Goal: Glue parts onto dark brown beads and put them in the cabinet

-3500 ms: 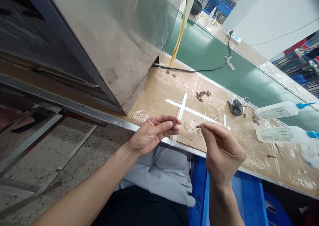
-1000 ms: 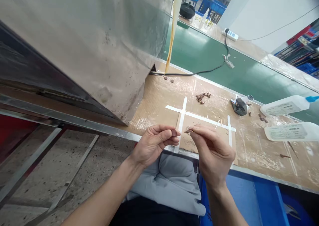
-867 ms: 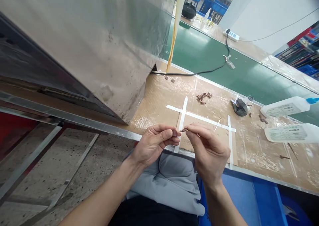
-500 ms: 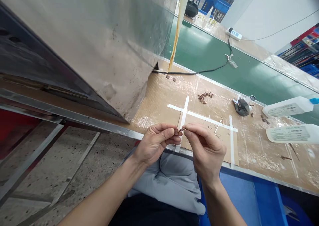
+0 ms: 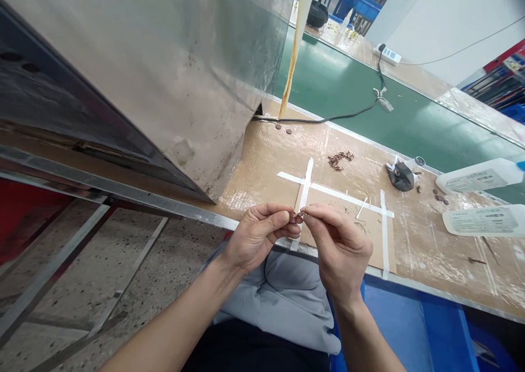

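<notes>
My left hand point(image 5: 260, 232) pinches a small copper-coloured piece point(image 5: 296, 217) between thumb and fingers, above the near edge of the bench. Fingertips of my right hand point(image 5: 337, 240) meet it from the other side and are closed on its right end; whether they grip a second tiny part I cannot make out. Both hands hover over a cardboard sheet point(image 5: 328, 201) bordered by white tape. A cotton swab point(image 5: 361, 208) and a thin bent wire lie on that sheet. Farther back is a heap of small copper-coloured parts point(image 5: 340, 160).
A large metal housing point(image 5: 164, 87) fills the left. Two plastic bottles point(image 5: 484, 220) lie at the right, near a black-wrapped item point(image 5: 401, 176) and small brown discs point(image 5: 441, 198). A black cable point(image 5: 324, 121) crosses toward the green belt point(image 5: 328, 76). A blue bin point(image 5: 410, 323) sits below the bench edge.
The view has shifted very slightly. My fingers have turned the small piece a little; both hands stay in nearly the same place with the same pinch.
</notes>
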The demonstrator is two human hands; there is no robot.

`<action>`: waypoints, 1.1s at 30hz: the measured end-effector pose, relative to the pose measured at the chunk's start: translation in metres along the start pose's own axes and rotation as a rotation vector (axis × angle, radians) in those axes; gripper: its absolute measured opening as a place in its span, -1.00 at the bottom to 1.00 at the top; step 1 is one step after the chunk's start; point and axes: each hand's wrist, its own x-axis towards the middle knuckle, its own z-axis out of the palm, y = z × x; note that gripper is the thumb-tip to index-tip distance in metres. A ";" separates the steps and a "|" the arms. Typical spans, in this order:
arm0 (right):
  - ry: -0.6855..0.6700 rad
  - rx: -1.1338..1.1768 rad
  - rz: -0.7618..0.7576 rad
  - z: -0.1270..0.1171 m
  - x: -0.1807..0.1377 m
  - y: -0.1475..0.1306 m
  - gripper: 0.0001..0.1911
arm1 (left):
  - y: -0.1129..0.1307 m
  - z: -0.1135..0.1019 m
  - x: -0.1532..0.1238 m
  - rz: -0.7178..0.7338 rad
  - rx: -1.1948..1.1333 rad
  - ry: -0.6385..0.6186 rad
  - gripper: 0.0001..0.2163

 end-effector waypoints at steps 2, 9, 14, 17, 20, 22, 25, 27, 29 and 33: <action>0.012 0.008 -0.010 0.001 -0.002 0.001 -0.82 | 0.001 0.001 0.000 0.000 0.000 0.003 -0.71; 0.077 0.020 -0.017 0.008 -0.008 0.005 -0.79 | 0.001 0.005 -0.001 0.001 -0.002 0.017 -0.71; 0.079 0.015 -0.056 0.008 -0.007 0.009 -0.76 | 0.000 0.004 0.001 -0.005 0.014 0.030 -0.69; 0.067 0.011 -0.066 0.005 -0.005 0.011 -0.77 | 0.000 0.005 0.001 -0.020 0.017 0.035 -0.69; 0.061 0.003 -0.063 0.003 -0.005 0.013 -0.81 | 0.001 0.006 0.000 -0.034 0.010 0.031 -0.69; 0.062 -0.013 -0.063 0.002 -0.005 0.014 -0.85 | 0.002 0.005 0.000 -0.036 0.007 0.026 -0.69; 0.059 -0.034 -0.073 0.001 -0.005 0.014 -0.87 | 0.001 0.005 0.000 -0.036 0.007 0.020 -0.69; 0.054 -0.040 -0.076 0.000 -0.005 0.015 -0.85 | 0.001 0.005 0.000 -0.037 0.007 0.013 -0.70; 0.046 -0.042 -0.085 -0.001 -0.005 0.014 -0.82 | 0.001 0.005 0.000 -0.037 0.009 0.003 -0.72; 0.028 -0.064 -0.122 -0.003 -0.003 0.013 -0.79 | 0.001 0.007 0.000 -0.041 0.015 0.003 -0.72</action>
